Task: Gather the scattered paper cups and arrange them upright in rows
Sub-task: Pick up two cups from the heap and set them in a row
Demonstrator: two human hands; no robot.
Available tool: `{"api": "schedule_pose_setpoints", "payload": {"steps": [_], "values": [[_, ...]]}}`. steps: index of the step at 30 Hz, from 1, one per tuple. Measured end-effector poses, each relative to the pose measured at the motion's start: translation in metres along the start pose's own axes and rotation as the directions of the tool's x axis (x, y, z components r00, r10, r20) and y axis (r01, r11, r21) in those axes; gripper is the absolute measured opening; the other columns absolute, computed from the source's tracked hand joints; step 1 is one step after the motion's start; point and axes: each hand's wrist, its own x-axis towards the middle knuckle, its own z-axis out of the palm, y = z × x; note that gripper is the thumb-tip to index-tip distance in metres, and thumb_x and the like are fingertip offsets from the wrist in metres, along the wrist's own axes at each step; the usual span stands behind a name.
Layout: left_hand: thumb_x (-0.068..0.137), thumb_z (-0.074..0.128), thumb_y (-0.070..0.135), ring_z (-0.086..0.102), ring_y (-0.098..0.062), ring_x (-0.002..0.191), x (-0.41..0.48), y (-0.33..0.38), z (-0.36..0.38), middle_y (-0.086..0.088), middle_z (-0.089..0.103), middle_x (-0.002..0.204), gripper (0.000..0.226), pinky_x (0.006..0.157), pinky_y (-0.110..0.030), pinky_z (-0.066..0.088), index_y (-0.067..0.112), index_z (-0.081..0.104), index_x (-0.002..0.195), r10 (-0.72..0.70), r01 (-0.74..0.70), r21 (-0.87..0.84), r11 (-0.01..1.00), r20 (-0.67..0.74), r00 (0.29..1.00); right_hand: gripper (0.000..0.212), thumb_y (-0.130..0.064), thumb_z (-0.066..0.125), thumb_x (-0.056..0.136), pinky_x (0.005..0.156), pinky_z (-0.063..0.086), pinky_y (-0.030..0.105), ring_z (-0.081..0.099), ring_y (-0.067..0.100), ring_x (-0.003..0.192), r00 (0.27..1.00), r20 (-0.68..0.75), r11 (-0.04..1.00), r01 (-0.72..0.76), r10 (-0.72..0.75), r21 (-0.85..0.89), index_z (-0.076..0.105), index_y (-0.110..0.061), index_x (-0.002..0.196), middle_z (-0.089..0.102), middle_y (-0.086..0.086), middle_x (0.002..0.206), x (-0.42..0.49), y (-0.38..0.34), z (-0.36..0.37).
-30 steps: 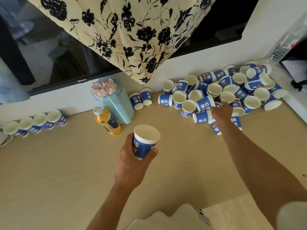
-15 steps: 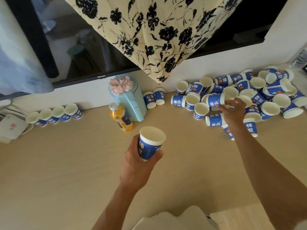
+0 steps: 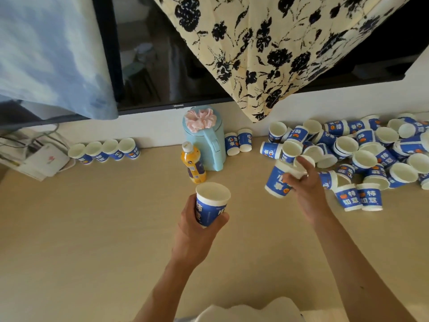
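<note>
Nearest, the left hand grasps an upright cup round its side, holding it above the bare counter. A little farther and to the right, the right hand pinches a tilted cup at its rim, at the near left edge of the pile.

The step in hand looks like collecting: one cup in each hand, neither set down yet.

Beyond the left hand stand a bottle and a kettle, with a pair of cups just right of the kettle by the wall. The pile sprawls at far right, many of its cups lying on their sides. At far left a row of four cups stands along the wall.

The next move probably calls for righting the tilted cup and carrying both left to extend that row, setting each beside the last without knocking it.
</note>
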Motion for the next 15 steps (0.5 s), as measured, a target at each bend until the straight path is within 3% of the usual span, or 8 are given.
{"api": "schedule_pose_setpoints", "payload": {"steps": [4, 7, 11, 15], "values": [[0.076, 0.087, 0.018, 0.067, -0.009, 0.076, 0.007, -0.015, -0.036, 0.009, 0.071, 0.09, 0.039, 0.064, -0.015, 0.05, 0.024, 0.064, 0.107, -0.042, 0.04, -0.023, 0.999, -0.08, 0.996, 0.101, -0.045, 0.099, 0.047, 0.087, 0.054, 0.029, 0.068, 0.013, 0.099, 0.969, 0.204, 0.989, -0.147, 0.137, 0.032, 0.056, -0.014, 0.134, 0.074, -0.002, 0.109, -0.028, 0.017, 0.061], [0.073, 0.089, 0.025, 0.065, -0.001, 0.081, 0.015, -0.025, -0.066, 0.008, 0.065, 0.105, 0.047, 0.065, -0.01, 0.048, 0.027, 0.064, 0.112, -0.074, 0.072, -0.017, 0.997, -0.153, 0.986, 0.091, -0.031, 0.092, 0.055, 0.09, 0.051, 0.035, 0.064, 0.02, 0.106, 0.921, 0.328, 0.977, -0.213, 0.209, -0.024, 0.056, -0.011, 0.136, 0.07, 0.005, 0.114, -0.047, 0.036, 0.111], [0.074, 0.088, 0.027, 0.061, 0.0, 0.082, 0.027, -0.039, -0.114, 0.006, 0.062, 0.105, 0.044, 0.064, -0.007, 0.045, 0.03, 0.064, 0.11, -0.094, 0.095, -0.01, 0.995, -0.216, 0.972, 0.083, -0.025, 0.089, 0.06, 0.092, 0.053, 0.038, 0.064, 0.022, 0.109, 0.874, 0.416, 0.968, -0.234, 0.249, -0.088, 0.056, -0.018, 0.136, 0.068, 0.007, 0.12, -0.062, 0.056, 0.177], [0.06, 0.078, 0.054, 0.064, -0.01, 0.09, 0.04, -0.064, -0.16, 0.006, 0.067, 0.107, 0.059, 0.072, -0.02, 0.05, 0.032, 0.064, 0.113, -0.128, 0.12, -0.045, 0.992, -0.24, 0.962, 0.084, -0.023, 0.089, 0.06, 0.09, 0.055, 0.035, 0.067, 0.021, 0.11, 0.86, 0.419, 0.956, -0.244, 0.292, -0.164, 0.056, -0.017, 0.137, 0.069, 0.011, 0.124, -0.061, 0.067, 0.236]]}}
